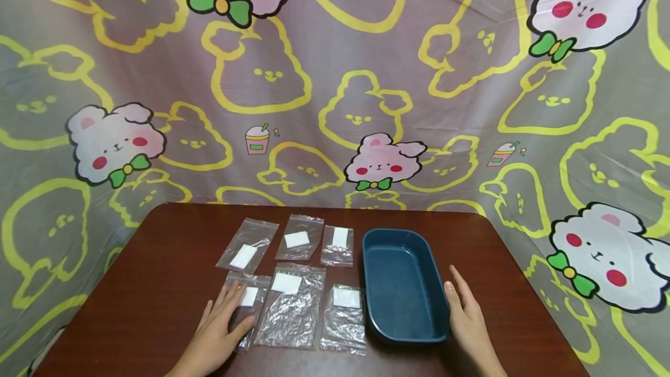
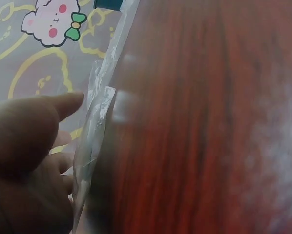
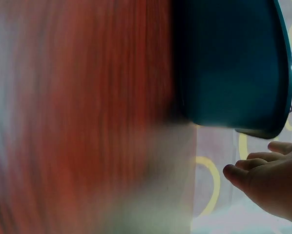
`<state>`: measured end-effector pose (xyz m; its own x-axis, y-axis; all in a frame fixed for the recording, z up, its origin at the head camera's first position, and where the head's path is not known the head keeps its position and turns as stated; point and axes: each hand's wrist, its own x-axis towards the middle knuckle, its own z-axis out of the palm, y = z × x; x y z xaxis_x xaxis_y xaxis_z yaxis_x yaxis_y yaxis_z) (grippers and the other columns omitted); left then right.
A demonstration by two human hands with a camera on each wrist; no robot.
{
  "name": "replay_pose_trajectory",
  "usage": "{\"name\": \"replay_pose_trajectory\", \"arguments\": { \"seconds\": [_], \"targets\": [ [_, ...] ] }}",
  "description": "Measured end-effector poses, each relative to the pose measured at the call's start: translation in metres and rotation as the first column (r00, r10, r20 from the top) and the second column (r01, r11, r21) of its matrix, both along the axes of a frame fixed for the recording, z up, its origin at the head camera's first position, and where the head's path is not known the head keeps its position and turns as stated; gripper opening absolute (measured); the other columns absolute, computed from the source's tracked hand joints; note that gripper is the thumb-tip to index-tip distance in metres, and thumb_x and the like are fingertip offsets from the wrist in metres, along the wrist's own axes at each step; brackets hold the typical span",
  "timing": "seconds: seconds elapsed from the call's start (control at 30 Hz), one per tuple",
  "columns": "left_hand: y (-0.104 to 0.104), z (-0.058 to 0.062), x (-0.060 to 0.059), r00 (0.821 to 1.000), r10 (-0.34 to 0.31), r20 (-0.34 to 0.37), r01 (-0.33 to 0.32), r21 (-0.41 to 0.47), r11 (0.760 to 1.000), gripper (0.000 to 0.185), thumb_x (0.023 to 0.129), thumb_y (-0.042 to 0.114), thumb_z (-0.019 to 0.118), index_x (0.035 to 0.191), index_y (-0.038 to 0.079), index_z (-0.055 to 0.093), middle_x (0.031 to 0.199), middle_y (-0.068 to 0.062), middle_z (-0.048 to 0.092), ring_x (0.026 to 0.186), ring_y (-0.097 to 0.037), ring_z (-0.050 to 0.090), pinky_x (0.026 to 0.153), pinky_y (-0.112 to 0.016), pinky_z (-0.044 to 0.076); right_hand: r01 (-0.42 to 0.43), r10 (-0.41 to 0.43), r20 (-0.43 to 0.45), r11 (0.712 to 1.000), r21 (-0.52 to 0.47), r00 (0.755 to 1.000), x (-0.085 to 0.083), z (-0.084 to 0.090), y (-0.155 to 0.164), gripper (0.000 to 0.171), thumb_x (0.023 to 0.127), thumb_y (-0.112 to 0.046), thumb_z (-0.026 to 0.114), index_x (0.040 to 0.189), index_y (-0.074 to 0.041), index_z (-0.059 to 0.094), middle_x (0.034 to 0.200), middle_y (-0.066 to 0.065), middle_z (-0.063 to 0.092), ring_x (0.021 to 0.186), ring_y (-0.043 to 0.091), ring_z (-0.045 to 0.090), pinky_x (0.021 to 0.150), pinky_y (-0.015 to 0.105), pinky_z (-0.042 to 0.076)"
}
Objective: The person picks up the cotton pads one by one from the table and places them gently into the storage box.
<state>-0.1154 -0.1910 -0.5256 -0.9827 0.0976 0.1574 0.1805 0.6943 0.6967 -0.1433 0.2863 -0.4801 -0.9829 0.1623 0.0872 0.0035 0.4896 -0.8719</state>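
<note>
Several clear zip-lock bags lie flat in two rows, each with a white rectangular piece. My left hand (image 1: 217, 330) rests fingers spread over the left edge of the front-left bag (image 1: 250, 313), partly covering it. Right of that are a larger wrinkled bag (image 1: 290, 319) and a smaller one (image 1: 344, 322). Behind them lie three more bags: left (image 1: 253, 237), middle (image 1: 313, 228) and right (image 1: 338, 258). A dark blue rectangular bin (image 1: 402, 290) stands to their right with nothing inside. My right hand (image 1: 468, 319), holding nothing, is beside the bin's right wall, its fingers extended.
Everything lies on a dark red-brown wooden table (image 1: 157, 260) with rounded far corners. A grey cloth (image 1: 314, 132) with yellow outlines and cartoon animals hangs behind and along both sides. Bare tabletop shows left of the bags and right of the bin.
</note>
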Motion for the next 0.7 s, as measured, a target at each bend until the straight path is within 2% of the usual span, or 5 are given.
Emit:
{"name": "replay_pose_trajectory", "arguments": {
  "seconds": [0.03, 0.13, 0.27, 0.53, 0.7],
  "targets": [
    [0.0, 0.0, 0.0, 1.0, 0.001, 0.003, -0.001, -0.006, 1.0, 0.072, 0.096, 0.036, 0.068, 0.153, 0.002, 0.04, 0.158, -0.026, 0.031, 0.147, -0.051, 0.016, 0.115, -0.069, 0.003, -0.007, 0.007, -0.005, 1.0, -0.006, 1.0, 0.0, 0.0, -0.002, 0.057, 0.11, -0.036, 0.039, 0.159, -0.011, 0.028, 0.162, 0.018, 0.028, 0.146, 0.038, 0.025, 0.111, 0.062, 0.028],
    [0.0, -0.001, 0.0, 1.0, 0.005, 0.022, -0.004, -0.017, 1.0, 0.072, 0.095, 0.037, 0.069, 0.153, 0.004, 0.041, 0.158, -0.025, 0.029, 0.147, -0.05, 0.015, 0.115, -0.07, 0.006, -0.009, 0.009, -0.015, 1.0, -0.006, 1.0, 0.0, -0.001, -0.009, 0.056, 0.11, -0.036, 0.039, 0.158, -0.01, 0.03, 0.161, 0.016, 0.031, 0.145, 0.035, 0.026, 0.114, 0.033, 0.03],
    [-0.001, -0.003, 0.0, 0.999, 0.006, 0.034, -0.005, -0.025, 1.0, 0.072, 0.094, 0.032, 0.071, 0.153, 0.005, 0.04, 0.159, -0.025, 0.028, 0.147, -0.05, 0.015, 0.115, -0.07, 0.007, -0.016, 0.016, -0.008, 1.0, -0.011, 1.0, -0.001, -0.004, -0.016, 0.056, 0.11, -0.037, 0.04, 0.158, -0.01, 0.032, 0.161, 0.014, 0.032, 0.145, 0.031, 0.027, 0.101, 0.012, 0.028],
    [0.001, -0.01, 0.003, 0.996, 0.015, -0.083, -0.02, -0.051, 0.999, 0.064, 0.094, 0.018, 0.071, 0.149, 0.0, 0.045, 0.157, -0.027, 0.032, 0.145, -0.05, 0.023, 0.122, -0.056, 0.004, -0.009, 0.01, 0.043, 0.999, -0.036, 0.999, -0.001, -0.004, -0.018, 0.059, 0.108, -0.034, 0.047, 0.159, -0.01, 0.029, 0.163, 0.015, 0.028, 0.148, 0.033, 0.023, 0.115, 0.057, 0.024],
    [0.002, -0.014, 0.004, 0.991, 0.02, -0.133, -0.03, -0.07, 0.997, 0.06, 0.096, 0.016, 0.068, 0.149, -0.001, 0.046, 0.156, -0.026, 0.034, 0.145, -0.048, 0.026, 0.124, -0.043, 0.0, -0.008, 0.008, 0.086, 1.0, -0.001, 0.996, -0.002, -0.006, -0.016, 0.062, 0.107, -0.033, 0.051, 0.16, -0.01, 0.027, 0.164, 0.016, 0.024, 0.15, 0.036, 0.017, 0.118, 0.062, 0.018]
  ]
}}
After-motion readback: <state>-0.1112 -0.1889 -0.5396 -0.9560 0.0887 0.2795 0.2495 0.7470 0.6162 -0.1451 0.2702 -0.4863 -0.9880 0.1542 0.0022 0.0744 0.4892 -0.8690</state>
